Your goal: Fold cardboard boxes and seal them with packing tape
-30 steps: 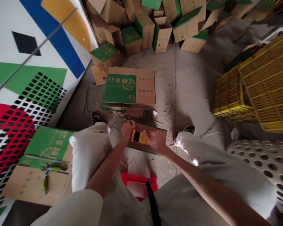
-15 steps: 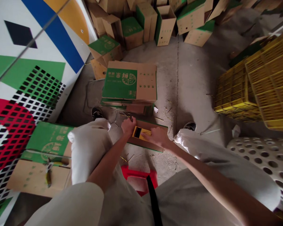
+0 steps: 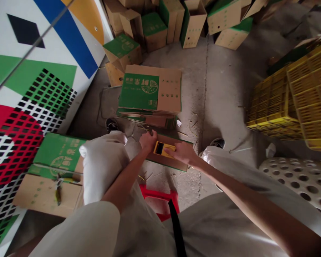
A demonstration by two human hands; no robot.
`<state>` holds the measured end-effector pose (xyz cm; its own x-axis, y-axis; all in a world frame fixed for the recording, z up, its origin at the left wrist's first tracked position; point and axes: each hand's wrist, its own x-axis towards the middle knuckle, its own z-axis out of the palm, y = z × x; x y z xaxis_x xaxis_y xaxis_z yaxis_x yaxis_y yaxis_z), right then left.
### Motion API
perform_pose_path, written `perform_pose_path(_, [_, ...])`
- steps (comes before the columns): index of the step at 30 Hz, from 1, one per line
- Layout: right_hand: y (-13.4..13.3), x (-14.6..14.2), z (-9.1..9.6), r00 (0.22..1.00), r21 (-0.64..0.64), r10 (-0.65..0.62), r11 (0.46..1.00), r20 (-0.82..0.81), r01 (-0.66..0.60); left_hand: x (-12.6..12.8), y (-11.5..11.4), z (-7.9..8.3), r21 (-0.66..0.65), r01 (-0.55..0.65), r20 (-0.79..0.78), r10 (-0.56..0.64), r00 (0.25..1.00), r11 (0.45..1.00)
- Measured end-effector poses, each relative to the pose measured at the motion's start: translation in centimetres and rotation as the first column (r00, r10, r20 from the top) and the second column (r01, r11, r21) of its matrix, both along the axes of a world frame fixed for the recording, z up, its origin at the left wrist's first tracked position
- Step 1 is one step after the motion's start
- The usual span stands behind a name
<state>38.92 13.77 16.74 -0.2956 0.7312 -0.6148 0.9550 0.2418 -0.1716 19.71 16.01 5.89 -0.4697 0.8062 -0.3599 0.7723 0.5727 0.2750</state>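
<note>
Between my knees stands a narrow cardboard box (image 3: 181,162), brown on the side facing up with green edges. My left hand (image 3: 148,141) is closed around its left end, fingers curled at the far corner. In my right hand (image 3: 186,152) is a yellow box-shaped hand tool (image 3: 163,148) with a dark end, pressed flat against the box's upper face. The dark end points toward my left hand. Just beyond lies a stack of flattened green-and-brown cartons (image 3: 152,88).
Made-up cartons (image 3: 155,30) crowd the far side. Yellow plastic crates (image 3: 276,107) and a white perforated container (image 3: 296,178) stand right. A red stool (image 3: 173,200) is below me. Pliers (image 3: 58,191) lie on a flat carton (image 3: 46,194) at left, beside a painted panel (image 3: 56,43).
The whole view has shifted slightly, so things appear a little further right. Both hands keep their hold on the box and the yellow tool, with hardly any movement relative to the box.
</note>
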Motion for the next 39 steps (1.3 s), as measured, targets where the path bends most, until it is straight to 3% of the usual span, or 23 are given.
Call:
perform_pose_path(14, [0.4, 0.8, -0.4, 0.999, 0.013, 0.040, 0.999, 0.030, -0.040, -0.1, 0.1, -1.0, 0.043, -0.021, 0.026, 0.020, 0.999, 0.999])
perform_pose_path(22, [-0.2, 4.8, -0.2, 0.999, 0.036, 0.011, 0.999, 0.030, -0.012, -0.1, 0.0, -0.8, 0.041, -0.027, 0.023, 0.026, 0.999, 0.999])
perform_pose_path(28, [-0.4, 5.2, -1.5, 0.998, 0.126, 0.035, 0.991, 0.057, -0.042, -0.1, 0.0, -0.6, 0.029, 0.006, 0.006, -0.006, 1.000, 1.000])
perform_pose_path(34, [-1.1, 5.1, -2.6, 1.000, 0.204, 0.018, 0.979, 0.012, -0.020, 0.4, -0.5, -0.5, 0.121, 0.145, -0.115, -0.131, 0.985, 0.982])
perform_pose_path(36, [-1.3, 5.2, -2.9, 1.000, 0.227, 0.020, 0.974, -0.002, -0.019, 0.7, -0.6, -0.5, 0.200, 0.262, -0.207, -0.221, 0.953, 0.944])
perform_pose_path(39, [-1.5, 5.4, -3.2, 1.000, 0.253, 0.024, 0.967, -0.017, -0.019, 1.4, -0.5, -0.8, 0.278, 0.466, -0.286, -0.391, 0.875, 0.840])
